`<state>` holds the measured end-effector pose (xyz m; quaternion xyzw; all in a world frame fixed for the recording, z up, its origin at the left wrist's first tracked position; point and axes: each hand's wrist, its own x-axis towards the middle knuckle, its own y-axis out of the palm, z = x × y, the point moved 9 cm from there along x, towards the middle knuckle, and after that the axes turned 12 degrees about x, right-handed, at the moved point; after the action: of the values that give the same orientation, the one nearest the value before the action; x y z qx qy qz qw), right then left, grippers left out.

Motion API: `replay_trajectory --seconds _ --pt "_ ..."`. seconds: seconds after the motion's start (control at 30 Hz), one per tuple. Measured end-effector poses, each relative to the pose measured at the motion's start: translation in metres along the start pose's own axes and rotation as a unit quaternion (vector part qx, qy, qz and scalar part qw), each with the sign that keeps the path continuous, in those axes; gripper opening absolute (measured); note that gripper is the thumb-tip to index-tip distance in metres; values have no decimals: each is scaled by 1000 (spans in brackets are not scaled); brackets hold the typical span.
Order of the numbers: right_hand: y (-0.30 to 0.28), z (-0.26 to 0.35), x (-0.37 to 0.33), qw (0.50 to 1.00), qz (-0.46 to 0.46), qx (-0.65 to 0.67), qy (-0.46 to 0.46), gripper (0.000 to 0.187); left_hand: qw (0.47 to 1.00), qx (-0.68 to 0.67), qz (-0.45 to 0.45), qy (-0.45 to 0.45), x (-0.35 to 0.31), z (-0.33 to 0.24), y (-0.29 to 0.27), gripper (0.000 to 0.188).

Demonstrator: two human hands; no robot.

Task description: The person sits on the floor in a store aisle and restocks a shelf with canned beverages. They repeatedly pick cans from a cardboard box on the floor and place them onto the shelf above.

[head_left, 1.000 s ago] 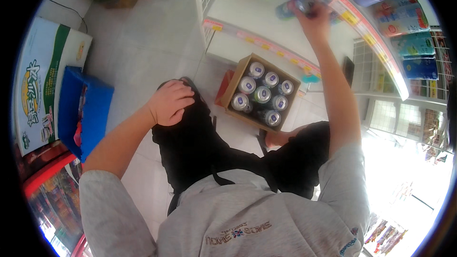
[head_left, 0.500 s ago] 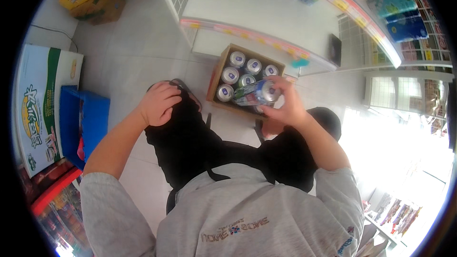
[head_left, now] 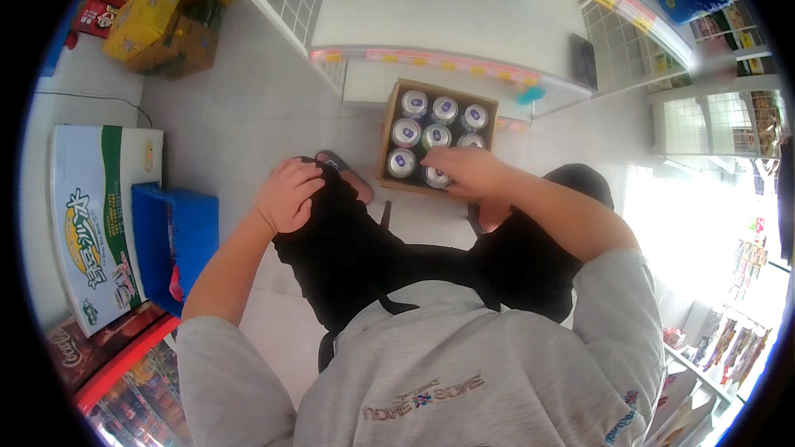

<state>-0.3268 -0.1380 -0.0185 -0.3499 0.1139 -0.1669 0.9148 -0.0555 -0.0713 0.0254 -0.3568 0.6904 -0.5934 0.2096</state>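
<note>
An open cardboard box (head_left: 387, 142) holds several drink cans, standing upright in rows with their silvery lids facing up. My right hand (head_left: 470, 170) reaches over the box's near right corner. Its fingers are closed round the top of a can (head_left: 436, 177) in the row nearest me, and the hand covers part of the cans there. My left hand (head_left: 290, 194) lies on my left knee with its fingers stretched out, holding nothing.
Beyond the box stands a white shelf unit (head_left: 397, 21) with cans and bottles on its upper level. On the left are a blue bin (head_left: 195, 223), a large white printed carton (head_left: 83, 215) and yellow cartons (head_left: 145, 21). My knees flank the box's near side.
The can that my right hand held tilted above the box now stands upright in the near row. That hand has moved left and lower with it. My left hand stays on the knee.
</note>
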Motion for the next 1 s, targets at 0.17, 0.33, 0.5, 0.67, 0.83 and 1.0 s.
replay_trajectory --seconds 0.17,0.33,0.5,0.67,0.83,1.0 --pt "25 -22 13 994 20 -103 10 61 1000 6 -4 -4 -1 0 -1 38" --pt "21 -18 23 990 27 -139 29 53 1000 6 -19 -5 -6 1 -2 37" --pt "27 -21 28 984 34 -169 38 44 999 13 -40 -27 -10 3 -5 37" --pt "28 -26 25 988 23 -137 64 49 998 25 -25 -45 -4 6 2 36" --pt "-16 -3 21 993 -34 -48 106 53 996 45 -26 -76 1 9 7 31" --pt "-81 27 -17 967 -228 -3 115 47 974 31 4 -223 4 29 26 28"
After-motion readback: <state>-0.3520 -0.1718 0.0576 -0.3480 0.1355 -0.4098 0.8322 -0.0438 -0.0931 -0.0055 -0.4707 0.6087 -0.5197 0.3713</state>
